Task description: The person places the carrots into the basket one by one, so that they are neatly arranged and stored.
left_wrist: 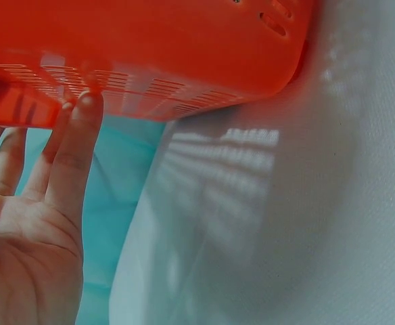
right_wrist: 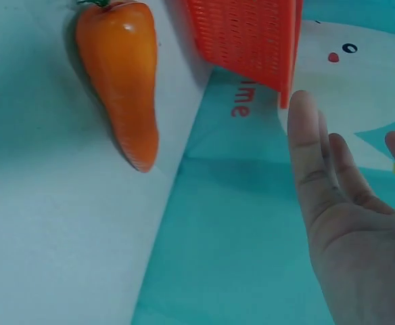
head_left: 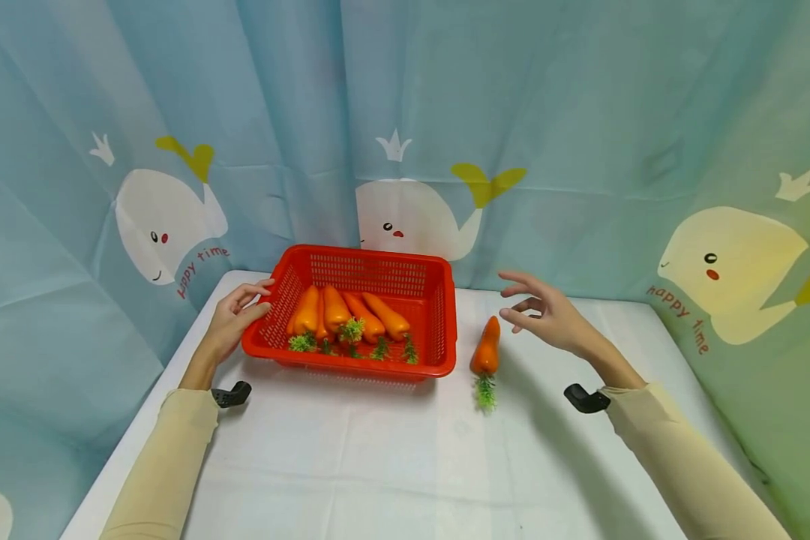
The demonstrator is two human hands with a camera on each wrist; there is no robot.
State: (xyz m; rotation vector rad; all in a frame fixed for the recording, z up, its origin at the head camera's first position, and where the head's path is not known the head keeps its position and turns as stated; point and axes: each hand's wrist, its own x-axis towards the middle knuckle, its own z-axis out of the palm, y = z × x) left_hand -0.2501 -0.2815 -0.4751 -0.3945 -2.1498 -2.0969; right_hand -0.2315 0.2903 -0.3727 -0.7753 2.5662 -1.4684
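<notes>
A red plastic basket (head_left: 371, 366) stands on the white table, holding several orange toy carrots (head_left: 336, 307) with green leafy tops. My left hand (head_left: 232, 315) is at its left side, fingertips touching the rim. In the left wrist view, the fingers (left_wrist: 69, 162) reach fairly straight to the basket's slotted wall (left_wrist: 150, 88). One more carrot (head_left: 487, 349) lies on the table right of the basket, its tip pointing away and its leaves toward me. Above and right of that carrot hovers my right hand (head_left: 543, 313), its fingers spread and loosely bent, holding nothing.
Behind the table hangs a blue curtain (head_left: 567, 135) printed with white whales, and it also runs along both sides. The white tabletop (head_left: 378, 465) extends in front of the basket. A black wrist mount (head_left: 586, 399) sits by the right sleeve.
</notes>
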